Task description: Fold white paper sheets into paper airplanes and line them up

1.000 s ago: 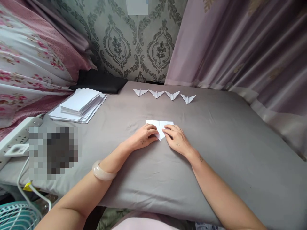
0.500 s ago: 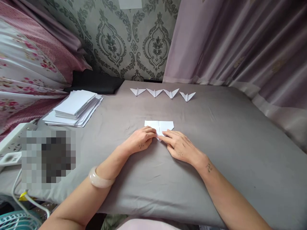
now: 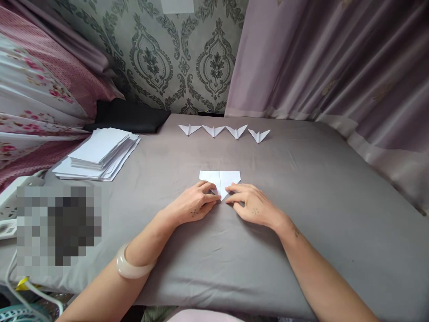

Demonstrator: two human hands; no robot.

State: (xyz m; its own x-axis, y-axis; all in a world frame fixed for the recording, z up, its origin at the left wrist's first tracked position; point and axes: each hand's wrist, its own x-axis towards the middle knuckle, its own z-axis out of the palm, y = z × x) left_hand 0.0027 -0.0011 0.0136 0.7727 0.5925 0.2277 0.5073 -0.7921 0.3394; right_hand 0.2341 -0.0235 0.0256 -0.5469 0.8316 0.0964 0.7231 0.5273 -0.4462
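Observation:
A white sheet of folded paper (image 3: 220, 177) lies on the grey cloth between my hands. Its top edge is straight, a crease runs down its middle, and the lower end comes to a point facing me. My left hand (image 3: 192, 201) has its fingers curled over the lower left side, the fingertips at the paper's edge near the point. On the other side, my right hand (image 3: 256, 204) keeps its fingers stretched and apart, with the upper fingertips touching the right slanting edge. Both thumbs are low, close to the cloth.
Several folded paper planes (image 3: 213, 131) stand in a row toward the back. A stack of white paper (image 3: 100, 150) is at the left, in front of a black folded cloth (image 3: 129, 117). A white power strip (image 3: 15, 197) and a blurred-out patch (image 3: 72, 228) occupy the left edge.
My right fingers have drawn back slightly from the paper's point and spread, uncovering it. The left fingertips stay on the lower left edge. The whole view has shifted a little.

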